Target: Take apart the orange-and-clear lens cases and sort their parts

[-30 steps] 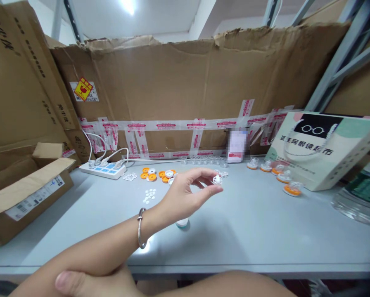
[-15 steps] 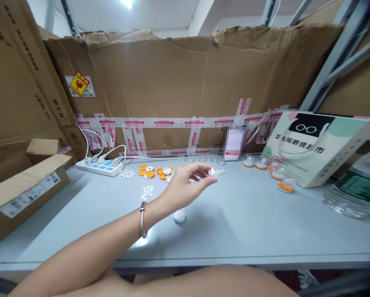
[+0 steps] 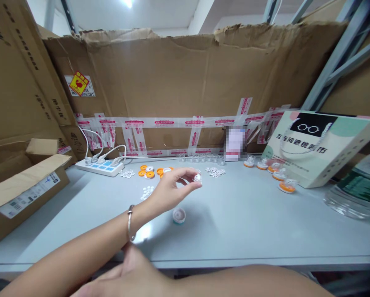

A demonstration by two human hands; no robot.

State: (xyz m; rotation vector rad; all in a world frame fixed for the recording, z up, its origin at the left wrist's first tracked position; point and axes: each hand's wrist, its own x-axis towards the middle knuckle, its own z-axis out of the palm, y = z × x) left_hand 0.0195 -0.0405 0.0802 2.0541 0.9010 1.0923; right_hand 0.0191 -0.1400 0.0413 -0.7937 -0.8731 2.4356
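Note:
My left hand (image 3: 175, 185) is raised over the middle of the table, thumb and fingers pinched on a small white plastic part (image 3: 198, 177). Below it, a round white cup-like piece with a teal base (image 3: 179, 215) stands on the table. My right hand (image 3: 138, 270) is low at the front edge, its thumb apart and its fingers stretched out beside my left forearm, which partly hides them. A scatter of small white parts (image 3: 215, 172) lies beyond my left hand. Orange rings (image 3: 149, 175) and white discs (image 3: 148, 191) lie to its left, some of them hidden behind it.
Clear domes (image 3: 203, 158) line the back beside a phone (image 3: 235, 143). Several orange-based pieces (image 3: 287, 186) stand at right, before a paper bag (image 3: 315, 152) and a water bottle (image 3: 356, 185). A power strip (image 3: 101, 166) and an open carton (image 3: 27, 198) are at left.
My left hand has moved left with the small white part, away from the scatter of white parts. My right hand has come into view at the bottom.

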